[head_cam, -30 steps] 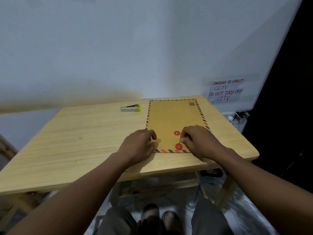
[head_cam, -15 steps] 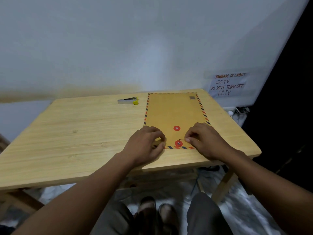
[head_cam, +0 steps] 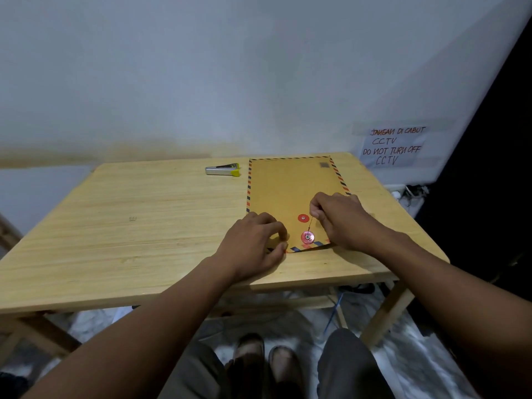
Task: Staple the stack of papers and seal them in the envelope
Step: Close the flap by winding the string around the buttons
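Observation:
A brown envelope (head_cam: 290,188) with a striped red-and-blue border lies flat on the right side of the wooden table (head_cam: 129,226). Two red closure discs sit near its near end, a far disc (head_cam: 303,218) and a near disc (head_cam: 307,237). A thin string (head_cam: 310,224) runs up from the near disc. My right hand (head_cam: 342,217) pinches that string between thumb and finger. My left hand (head_cam: 254,240) presses its fingertips on the envelope's near left corner. No papers are visible.
A silver stapler (head_cam: 222,169) with a yellow end lies at the table's far edge, left of the envelope. A handwritten paper notice (head_cam: 394,145) hangs on the white wall at right. My knees and shoes show below the table's near edge.
My right hand has lifted off the envelope's near edge and moved away from me, drawing the string taut from the near disc. My left hand has shifted slightly along the near corner.

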The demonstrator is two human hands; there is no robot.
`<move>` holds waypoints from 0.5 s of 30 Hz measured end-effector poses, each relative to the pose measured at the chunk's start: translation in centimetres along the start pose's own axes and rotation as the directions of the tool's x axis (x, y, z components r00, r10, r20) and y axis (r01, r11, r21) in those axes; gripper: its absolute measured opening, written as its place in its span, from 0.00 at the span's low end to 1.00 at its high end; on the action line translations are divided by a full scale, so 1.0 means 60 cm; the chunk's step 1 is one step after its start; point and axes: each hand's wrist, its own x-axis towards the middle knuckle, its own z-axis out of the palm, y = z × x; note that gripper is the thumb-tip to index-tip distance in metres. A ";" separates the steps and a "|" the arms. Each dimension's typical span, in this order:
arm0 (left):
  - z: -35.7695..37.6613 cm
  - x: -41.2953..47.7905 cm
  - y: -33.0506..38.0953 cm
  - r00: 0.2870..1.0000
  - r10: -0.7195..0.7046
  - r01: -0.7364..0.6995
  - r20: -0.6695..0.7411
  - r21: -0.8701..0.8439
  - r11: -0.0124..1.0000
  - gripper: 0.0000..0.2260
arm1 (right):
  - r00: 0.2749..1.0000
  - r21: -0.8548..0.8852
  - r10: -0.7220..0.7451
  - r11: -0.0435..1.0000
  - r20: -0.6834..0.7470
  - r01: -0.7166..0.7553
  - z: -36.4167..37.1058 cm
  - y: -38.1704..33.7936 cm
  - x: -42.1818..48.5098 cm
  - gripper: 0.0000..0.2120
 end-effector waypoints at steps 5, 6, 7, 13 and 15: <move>0.003 -0.001 0.000 1.000 -0.004 0.004 -0.001 -0.008 1.000 0.12 | 0.988 0.240 0.036 0.968 0.149 -0.071 -0.034 -0.002 0.038 0.08; 0.003 0.000 0.000 1.000 -0.006 0.006 0.004 -0.008 1.000 0.13 | 0.976 0.317 0.046 0.942 0.211 -0.112 -0.045 -0.001 0.046 0.07; 0.003 0.001 -0.001 1.000 -0.009 0.009 0.006 -0.011 1.000 0.13 | 0.956 0.389 0.054 0.906 0.287 -0.168 -0.055 0.002 0.053 0.06; 0.003 0.007 -0.003 1.000 -0.028 0.028 0.008 -0.030 0.999 0.14 | 0.760 0.627 0.004 0.563 0.650 -0.539 -0.101 0.038 0.077 0.03; 0.002 0.009 -0.002 1.000 -0.028 0.029 0.007 -0.020 0.999 0.13 | 0.725 0.637 -0.014 0.488 0.689 -0.597 -0.110 0.049 0.079 0.03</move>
